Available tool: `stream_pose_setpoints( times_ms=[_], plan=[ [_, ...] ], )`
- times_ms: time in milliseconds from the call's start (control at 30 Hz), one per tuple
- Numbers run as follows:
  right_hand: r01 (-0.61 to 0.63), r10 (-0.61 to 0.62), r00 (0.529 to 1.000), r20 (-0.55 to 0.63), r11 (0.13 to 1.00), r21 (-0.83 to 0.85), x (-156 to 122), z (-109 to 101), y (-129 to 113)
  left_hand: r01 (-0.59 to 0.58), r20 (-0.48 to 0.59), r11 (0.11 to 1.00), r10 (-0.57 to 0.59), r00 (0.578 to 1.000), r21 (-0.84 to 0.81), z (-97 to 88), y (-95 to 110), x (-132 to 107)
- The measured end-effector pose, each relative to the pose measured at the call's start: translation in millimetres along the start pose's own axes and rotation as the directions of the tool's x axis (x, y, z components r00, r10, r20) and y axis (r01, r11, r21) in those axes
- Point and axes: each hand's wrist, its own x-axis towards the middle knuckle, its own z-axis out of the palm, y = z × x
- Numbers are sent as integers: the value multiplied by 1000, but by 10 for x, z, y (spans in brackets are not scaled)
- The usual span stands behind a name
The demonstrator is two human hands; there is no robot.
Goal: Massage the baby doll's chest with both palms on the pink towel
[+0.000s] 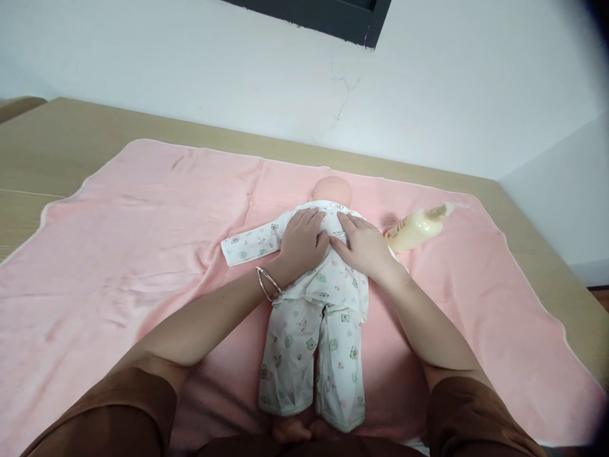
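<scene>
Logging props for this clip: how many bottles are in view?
1. The bottle is on the blanket, right of the doll and close by the right hand. No other shows, though the doll could hide something behind it.

Soft light brightens the wall (266,82) — shadow dims the blanket (157,254) low down — and vignetting blackens the right corners.

You're looking at a light wooden table (95,130), and a kinda rumpled pink blanket (171,222) is covering loads of it, far corners showing bare.
</scene>
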Motion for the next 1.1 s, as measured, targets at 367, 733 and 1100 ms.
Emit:
stream_pose_setpoints(
  times_ms=[367,733,1100],
  plan=[
    [5,-5,1000,-16,999,-49,1,15,-13,57,-11,998,-56,998,21,-14,32,-9],
    [2,-4,1000,-31,999,-53,3,42,-6,85,3,994,-85,996,61,-22,59,-4],
    [2,-3,999,-34,999,-37,-2,75,7,98,32,993,-100,995,59,-25,58,0]
  ],
)
